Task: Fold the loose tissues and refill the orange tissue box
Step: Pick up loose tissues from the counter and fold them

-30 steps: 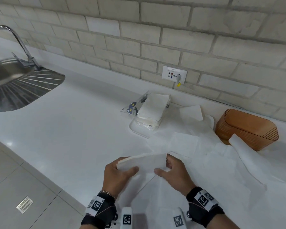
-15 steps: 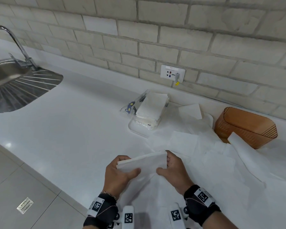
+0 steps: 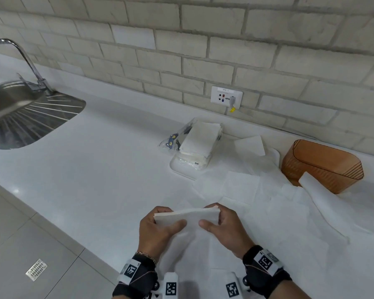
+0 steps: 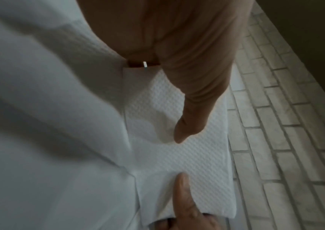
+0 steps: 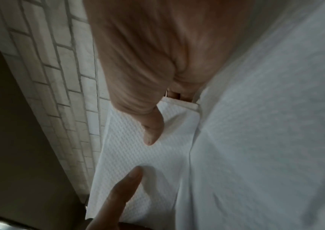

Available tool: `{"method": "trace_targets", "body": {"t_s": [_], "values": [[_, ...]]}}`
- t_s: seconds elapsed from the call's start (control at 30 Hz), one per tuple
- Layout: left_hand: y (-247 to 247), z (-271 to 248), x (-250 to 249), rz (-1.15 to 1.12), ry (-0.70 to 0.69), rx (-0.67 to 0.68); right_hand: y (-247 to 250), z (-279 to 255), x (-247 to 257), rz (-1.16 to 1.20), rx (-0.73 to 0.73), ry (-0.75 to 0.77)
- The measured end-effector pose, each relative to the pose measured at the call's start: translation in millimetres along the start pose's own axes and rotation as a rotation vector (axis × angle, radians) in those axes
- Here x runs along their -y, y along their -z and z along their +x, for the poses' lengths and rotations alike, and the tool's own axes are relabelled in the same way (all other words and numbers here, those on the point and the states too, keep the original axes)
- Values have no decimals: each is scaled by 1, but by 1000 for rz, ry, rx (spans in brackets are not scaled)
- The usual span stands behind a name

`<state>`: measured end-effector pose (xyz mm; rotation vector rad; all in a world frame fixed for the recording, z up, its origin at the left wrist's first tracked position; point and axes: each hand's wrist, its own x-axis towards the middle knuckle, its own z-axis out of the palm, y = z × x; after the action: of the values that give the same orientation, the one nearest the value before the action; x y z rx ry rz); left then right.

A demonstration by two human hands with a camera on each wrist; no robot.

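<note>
While its lower part hangs hidden behind both wrists, the folded tissue (image 3: 187, 215) is pinched by left hand (image 3: 157, 230) and right hand (image 3: 226, 226), thumbs on top.

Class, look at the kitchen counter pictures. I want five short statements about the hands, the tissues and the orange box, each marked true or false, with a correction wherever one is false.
1. Both the left hand and right hand pinch one folded tissue. True.
2. The orange tissue box stands upright and full. False: it lies tipped beside the loose tissues.
3. A tissue stack sits on a white tray. True.
4. The sink is right of the box. False: it is far left.
5. The held tissue rests flat on the counter. False: it is lifted.
</note>
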<state>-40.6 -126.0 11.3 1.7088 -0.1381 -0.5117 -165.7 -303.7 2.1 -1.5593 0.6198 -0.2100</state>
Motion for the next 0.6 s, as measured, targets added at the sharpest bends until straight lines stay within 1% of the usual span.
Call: {"method": "trace_targets", "body": {"t_s": [0.1, 0.17, 0.23, 0.3, 0.37, 0.5, 0.53, 0.6], "values": [[-8, -2, -4, -22, -16, 51, -5, 1, 3, -49, 3, 35], [-10, -1, -11, -27, -40, 57, -3, 1, 11, -82, -9, 69], [-4, 1, -18, -9, -53, 50, 6, 2, 24, -145, -47, 106], [6, 4, -23, 39, -67, 87, 18, 3, 39, -218, -66, 143], [16, 9, -29, 155, -89, 186, 28, 3, 59, -253, -40, 185], [10, 9, -39, 551, -240, 402, 32, -1, 91, -271, 24, 232], [4, 6, -42, 592, -246, 420, 29, -1, 96, -272, 40, 227], [-8, 2, -44, 570, -214, 390, 21, -3, 104, -250, 67, 213]]}}
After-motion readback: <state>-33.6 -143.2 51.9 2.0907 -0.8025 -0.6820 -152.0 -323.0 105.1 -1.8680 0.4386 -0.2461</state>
